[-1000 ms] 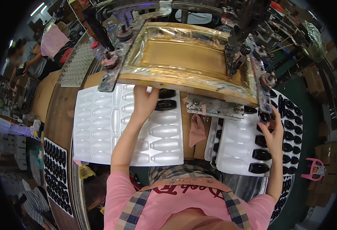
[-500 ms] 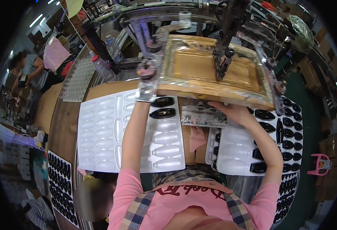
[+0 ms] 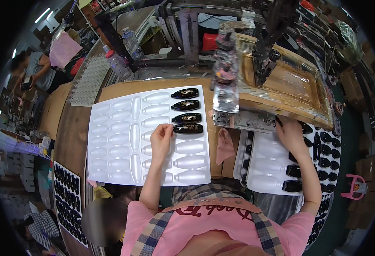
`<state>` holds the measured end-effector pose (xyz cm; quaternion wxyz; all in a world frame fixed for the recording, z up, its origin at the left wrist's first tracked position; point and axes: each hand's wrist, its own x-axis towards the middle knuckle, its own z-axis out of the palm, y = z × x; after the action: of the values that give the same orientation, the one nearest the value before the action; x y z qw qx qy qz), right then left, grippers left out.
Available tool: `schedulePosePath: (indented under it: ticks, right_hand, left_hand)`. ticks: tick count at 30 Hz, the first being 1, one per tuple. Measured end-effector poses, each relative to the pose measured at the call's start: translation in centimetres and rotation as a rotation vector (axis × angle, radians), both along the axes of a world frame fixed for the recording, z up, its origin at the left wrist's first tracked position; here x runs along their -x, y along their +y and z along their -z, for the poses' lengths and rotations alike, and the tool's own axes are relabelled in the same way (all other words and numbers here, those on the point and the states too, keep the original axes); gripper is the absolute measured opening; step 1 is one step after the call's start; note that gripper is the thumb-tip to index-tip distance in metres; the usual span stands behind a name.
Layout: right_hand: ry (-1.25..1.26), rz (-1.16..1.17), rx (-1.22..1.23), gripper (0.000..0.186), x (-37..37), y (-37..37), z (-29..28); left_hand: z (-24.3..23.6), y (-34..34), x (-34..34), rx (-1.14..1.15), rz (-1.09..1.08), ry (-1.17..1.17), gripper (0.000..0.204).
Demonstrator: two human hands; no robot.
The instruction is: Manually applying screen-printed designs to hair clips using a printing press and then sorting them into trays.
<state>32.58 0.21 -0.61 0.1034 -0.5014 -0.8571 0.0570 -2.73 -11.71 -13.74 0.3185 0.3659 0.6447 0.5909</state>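
My left hand (image 3: 162,140) pinches the narrow end of a glossy black tapered piece (image 3: 189,128) with gold print. That piece lies at a slot of the white moulded tray (image 3: 110,173), below a column of several similar black pieces (image 3: 186,105). My right hand (image 3: 291,135) is over the second white tray (image 3: 262,187), under the near edge of the wooden screen-printing frame (image 3: 281,104). Its fingers are bent at a dark piece (image 3: 278,121), partly hidden by the hand and frame. Below the frame sits a stained metal fixture (image 3: 247,121).
A pink cloth (image 3: 225,147) hangs between the trays. Plastic bottles (image 3: 118,65) stand at the back left. Another tray of black pieces (image 3: 68,192) lies at far left, and a pink stool (image 3: 354,186) stands at right. A co-worker (image 3: 38,72) sits at left.
Both hands have left the frame; the left came down to the left tray, the right to the right tray. More printed black pieces show in the left tray. The frame moved right.
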Motion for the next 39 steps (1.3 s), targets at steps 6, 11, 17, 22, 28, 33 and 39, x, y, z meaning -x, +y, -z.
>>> schedulePosePath:
  ticks: [6, 11, 17, 22, 28, 33, 39]
  right_hand:
    - [-0.078, -0.131, -0.241, 0.035, -0.8, 1.2, 2.0]
    - [0.191, 0.107, 0.031, 0.042, -1.8, -0.1, -1.0]
    - [0.586, -0.013, 0.038, 0.052, -2.3, -1.1, -2.5]
    - [0.649, -0.061, 0.122, 0.047, -1.4, 1.1, -0.5]
    - [0.568, -0.226, 0.21, 0.046, 5.6, 2.2, -0.2]
    - [0.426, -0.196, 0.279, 0.046, 7.0, 1.1, -0.7]
    - [0.263, 0.058, -0.01, 0.028, -2.3, 3.4, 4.1]
  left_hand:
    - [0.7, -0.7, -0.3, 0.118, -0.017, 0.489, 0.012]
    - [-4.5, 0.3, -1.6, -0.151, -0.09, 0.736, 0.012]
    - [-9.7, 8.9, -3.4, -0.305, 0.258, 0.618, 0.018]
    - [-6.7, 18.1, -4.5, -0.721, 0.277, 1.232, 0.018]
    - [-11.0, 16.4, -1.4, -0.385, 0.447, 0.013, 0.018]
    - [-11.4, 7.7, 0.8, -0.356, 0.095, 0.026, 0.016]
    - [-4.1, -2.4, -1.2, -0.17, -0.142, 0.077, 0.011]
